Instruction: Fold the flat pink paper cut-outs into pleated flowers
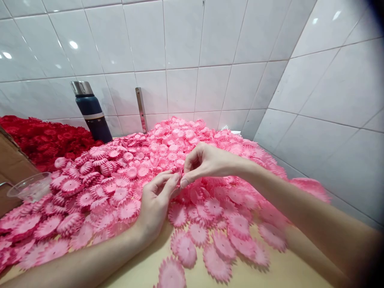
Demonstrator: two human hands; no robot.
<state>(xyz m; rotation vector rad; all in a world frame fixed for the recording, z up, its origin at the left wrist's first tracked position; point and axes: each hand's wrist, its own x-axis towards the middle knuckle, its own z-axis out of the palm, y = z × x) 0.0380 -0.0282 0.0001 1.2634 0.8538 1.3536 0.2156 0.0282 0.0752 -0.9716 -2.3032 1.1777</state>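
My left hand (155, 202) and my right hand (205, 162) meet at the middle of the view, above the heap. Both are closed in a pinch on one small pink flower piece (181, 171), its shape mostly hidden by the fingertips. Behind and around them spreads a big pile of pink scalloped flower discs (171, 146), many with a tiny hole at the centre. Flat discs (214, 262) lie loose just below my hands. To the left, curled, cupped pieces (72, 185) are heaped together.
A dark blue bottle (95, 116) with a steel cap stands behind the pile. Red flower pieces (54, 138) are heaped at the far left. A clear plastic cup (30, 188) lies by a cardboard box (15, 176). A metal strip (141, 110) leans on the tiled wall (183, 44).
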